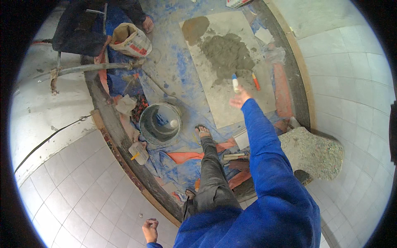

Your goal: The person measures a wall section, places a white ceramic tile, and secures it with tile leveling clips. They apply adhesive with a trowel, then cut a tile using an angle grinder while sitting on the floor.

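My right hand (240, 98) reaches out over the pale board (225, 111), fingers apart. Just beyond its fingertips is a short white stick-like thing with a blue end (235, 82); whether the fingers touch it I cannot tell. Beside it, to the right, an orange-red handle-like thing (256, 82) lies at the edge of a spread heap of wet grey mortar (227, 53). My left hand (150, 230) hangs low at the near left over the tiled floor, with its fingers curled in. Nothing shows in it.
A dark bucket (144, 128) stands left of my foot. Another person's hand (148, 25) is near an opened bag (131, 41) at the far left. A metal pole (99, 66) juts in from the left. A speckled slab (312, 153) lies right of my arm.
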`<state>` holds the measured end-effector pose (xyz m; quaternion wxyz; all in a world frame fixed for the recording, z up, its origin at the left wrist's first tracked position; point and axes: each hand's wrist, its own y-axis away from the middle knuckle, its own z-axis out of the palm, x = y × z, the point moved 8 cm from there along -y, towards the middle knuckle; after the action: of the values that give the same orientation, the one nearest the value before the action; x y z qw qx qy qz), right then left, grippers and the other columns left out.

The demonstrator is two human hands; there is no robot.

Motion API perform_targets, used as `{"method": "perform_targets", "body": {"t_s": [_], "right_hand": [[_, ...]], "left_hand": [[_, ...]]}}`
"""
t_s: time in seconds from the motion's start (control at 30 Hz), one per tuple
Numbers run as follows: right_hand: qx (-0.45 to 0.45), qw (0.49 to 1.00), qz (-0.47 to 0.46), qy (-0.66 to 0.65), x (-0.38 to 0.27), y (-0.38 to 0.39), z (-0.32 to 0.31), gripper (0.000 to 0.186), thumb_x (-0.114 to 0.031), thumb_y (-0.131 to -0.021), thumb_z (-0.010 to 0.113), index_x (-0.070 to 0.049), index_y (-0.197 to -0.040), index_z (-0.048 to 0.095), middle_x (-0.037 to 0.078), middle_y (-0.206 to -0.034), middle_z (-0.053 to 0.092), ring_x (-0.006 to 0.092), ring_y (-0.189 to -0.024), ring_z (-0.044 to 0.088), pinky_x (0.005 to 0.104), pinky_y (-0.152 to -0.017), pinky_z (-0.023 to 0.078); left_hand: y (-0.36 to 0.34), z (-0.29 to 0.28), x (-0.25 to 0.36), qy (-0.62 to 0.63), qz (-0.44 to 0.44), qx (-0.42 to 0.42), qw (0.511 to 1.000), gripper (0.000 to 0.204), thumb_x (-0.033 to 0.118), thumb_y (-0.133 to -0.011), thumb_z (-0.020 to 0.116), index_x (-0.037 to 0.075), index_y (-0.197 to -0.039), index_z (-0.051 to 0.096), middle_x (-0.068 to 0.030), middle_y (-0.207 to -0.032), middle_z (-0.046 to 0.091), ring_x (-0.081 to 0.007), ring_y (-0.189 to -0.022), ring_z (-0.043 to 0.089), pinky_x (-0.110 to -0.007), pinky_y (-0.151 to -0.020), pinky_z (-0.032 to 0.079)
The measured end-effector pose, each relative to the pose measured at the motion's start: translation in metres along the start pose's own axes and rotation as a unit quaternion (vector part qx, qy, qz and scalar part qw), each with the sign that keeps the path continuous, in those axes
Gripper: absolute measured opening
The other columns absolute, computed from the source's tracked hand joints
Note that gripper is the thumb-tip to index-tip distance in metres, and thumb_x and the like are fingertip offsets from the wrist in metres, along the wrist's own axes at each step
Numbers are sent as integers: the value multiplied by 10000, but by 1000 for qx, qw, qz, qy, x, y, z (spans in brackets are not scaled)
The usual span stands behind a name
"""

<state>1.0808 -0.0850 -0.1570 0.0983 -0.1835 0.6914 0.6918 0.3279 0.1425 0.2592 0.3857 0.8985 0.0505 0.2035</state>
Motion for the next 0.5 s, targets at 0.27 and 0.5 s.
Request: {"method": "perform_targets", "body": {"t_s": [0.27,0.5], "right_hand": [[-70,952,97,280,262,89,-56,385,-435,-1009,605,-158,-1275,625,139,-1194,680,315,-789,722,551,-707,612],[104,765,28,635,409,177,-173,417,-406,-980,623,-105,-1262,689,193,-1277,668,326,-1168,660,465,-963,552]], "left_hand": [[13,21,-55,149,-43,-3,988,202,4,-864,748,64,-772,579,-57,-742,657,-146,-711,632,-300,-722,538],[-24,-6,-98,-156,28,-31,987,276,62,-891,761,27,-738,534,-62,-690,563,-161,-654,559,-356,-582,528]]}}
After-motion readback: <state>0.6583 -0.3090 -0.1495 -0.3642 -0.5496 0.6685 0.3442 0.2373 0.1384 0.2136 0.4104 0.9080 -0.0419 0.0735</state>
